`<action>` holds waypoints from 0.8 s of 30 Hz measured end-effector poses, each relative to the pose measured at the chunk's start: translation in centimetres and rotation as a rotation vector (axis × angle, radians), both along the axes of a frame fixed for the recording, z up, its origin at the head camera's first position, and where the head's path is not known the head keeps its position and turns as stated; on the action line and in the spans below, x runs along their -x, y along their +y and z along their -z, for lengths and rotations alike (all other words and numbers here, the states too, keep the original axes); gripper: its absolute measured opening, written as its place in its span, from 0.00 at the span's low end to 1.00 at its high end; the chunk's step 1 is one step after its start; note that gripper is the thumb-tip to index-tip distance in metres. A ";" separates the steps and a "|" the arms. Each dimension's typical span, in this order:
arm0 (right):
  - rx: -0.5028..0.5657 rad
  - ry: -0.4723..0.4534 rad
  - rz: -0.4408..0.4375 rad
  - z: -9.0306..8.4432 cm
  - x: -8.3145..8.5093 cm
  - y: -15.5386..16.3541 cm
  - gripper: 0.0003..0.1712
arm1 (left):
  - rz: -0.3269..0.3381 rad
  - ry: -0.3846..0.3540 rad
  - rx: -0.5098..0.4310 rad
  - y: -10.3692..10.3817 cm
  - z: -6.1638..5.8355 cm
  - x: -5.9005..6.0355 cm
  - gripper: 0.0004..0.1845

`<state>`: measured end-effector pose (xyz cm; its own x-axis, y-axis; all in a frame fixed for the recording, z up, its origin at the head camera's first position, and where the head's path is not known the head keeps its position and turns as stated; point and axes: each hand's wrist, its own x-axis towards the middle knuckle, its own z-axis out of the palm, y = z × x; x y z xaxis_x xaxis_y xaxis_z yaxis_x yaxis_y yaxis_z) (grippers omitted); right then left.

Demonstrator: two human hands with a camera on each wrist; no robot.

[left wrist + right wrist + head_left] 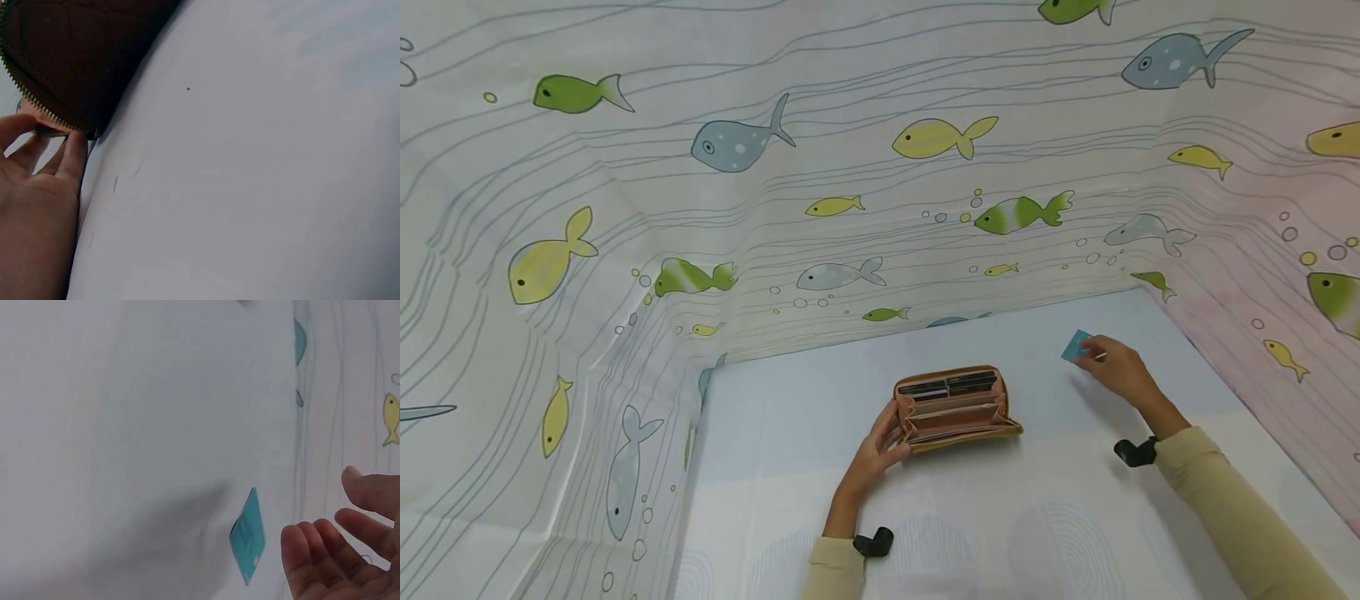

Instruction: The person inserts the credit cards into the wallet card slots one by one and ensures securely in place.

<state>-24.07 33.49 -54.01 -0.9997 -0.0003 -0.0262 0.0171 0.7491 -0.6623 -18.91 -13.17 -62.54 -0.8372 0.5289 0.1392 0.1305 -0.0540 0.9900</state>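
Head view: the left hand (874, 454) steadies an open wallet (955, 408) mid-table (790, 417); the right hand (1118, 367), loosely spread, hovers beside a blue card (1074, 345); a fish-print curtain (850, 167) surrounds. Left wrist view: straight fingers (74, 156) touch the wallet's (81, 56) zip edge. Right wrist view: relaxed fingers (312, 550) near the card (248, 536), apart.

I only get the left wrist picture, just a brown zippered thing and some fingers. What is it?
Observer: An open tan wallet, with cards in its slots, lying on the white table.
Operator: Is the other hand on it too?
Observer: No. The right hand is off to the wallet's right, by a small teal card.
Operator: Is it squeezing the card?
Observer: In the right wrist view the card lies beside the fingers, which look loose and not closed on it.
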 end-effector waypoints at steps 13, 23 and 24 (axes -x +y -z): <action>0.164 -0.183 0.206 1.2 1.7 1.6 0.41 | 0.014 -0.013 0.004 0.0 -1.5 -0.3 0.45; 0.146 -0.346 0.311 2.5 2.7 1.9 0.52 | 0.020 -0.012 0.000 0.2 -2.7 -0.7 0.44; 0.135 -0.353 0.320 2.7 2.8 1.9 0.52 | 0.019 -0.013 -0.002 0.2 -2.4 -0.6 0.44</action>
